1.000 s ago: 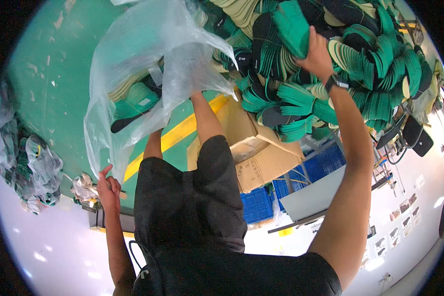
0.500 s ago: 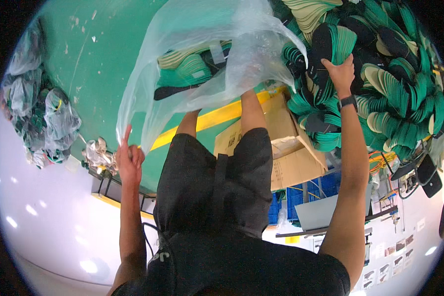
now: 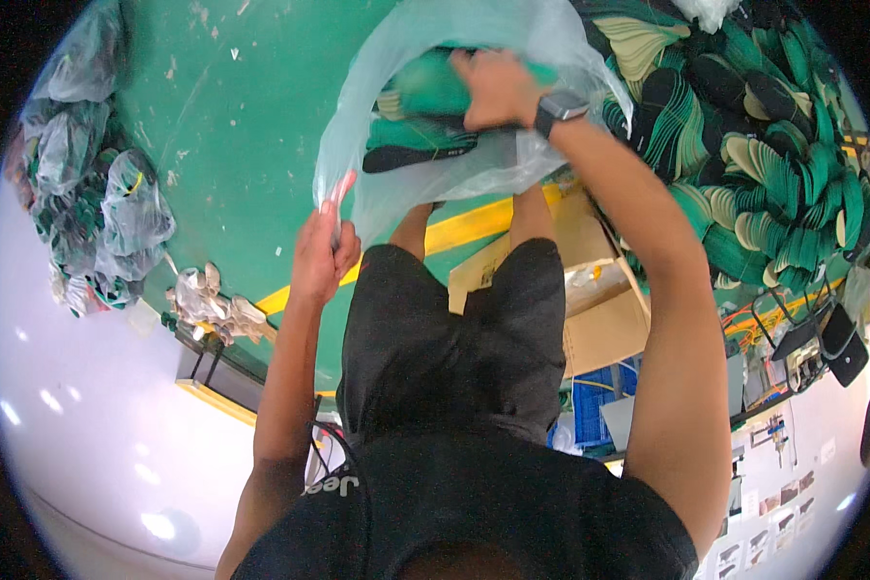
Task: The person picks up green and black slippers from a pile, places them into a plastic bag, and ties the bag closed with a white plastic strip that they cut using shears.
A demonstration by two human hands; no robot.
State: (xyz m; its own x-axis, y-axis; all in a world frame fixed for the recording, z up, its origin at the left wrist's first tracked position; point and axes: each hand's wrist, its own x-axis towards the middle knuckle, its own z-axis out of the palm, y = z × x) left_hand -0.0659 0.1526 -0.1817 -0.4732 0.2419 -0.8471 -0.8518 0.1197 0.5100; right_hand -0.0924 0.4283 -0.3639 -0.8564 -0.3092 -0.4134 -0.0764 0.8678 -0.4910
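A large clear plastic bag (image 3: 343, 116) is spread open in front of me, its mouth facing me. My left hand (image 3: 326, 249) is closed on the near left edge of the bag, the index finger stretched along the film. Inside the bag lie bundles of shoe insoles (image 3: 418, 145), green with black tops. My right hand (image 3: 503, 89), with a dark watch on the wrist, reaches into the bag mouth and is closed on a green bundle of insoles (image 3: 425, 82). Motion smears that bundle, and the hand covers part of it.
A big heap of green, black and cream insoles (image 3: 744, 184) rises at the right. An open cardboard box (image 3: 604, 329) stands by my legs, near a blue crate (image 3: 599, 396). Filled clear bags (image 3: 130, 208) line the left. A yellow stripe (image 3: 469, 227) crosses the green floor.
My right hand has moved left from the insole heap into the bag, bringing a bundle. My left hand has come slightly right and up, still gripping the bag edge.
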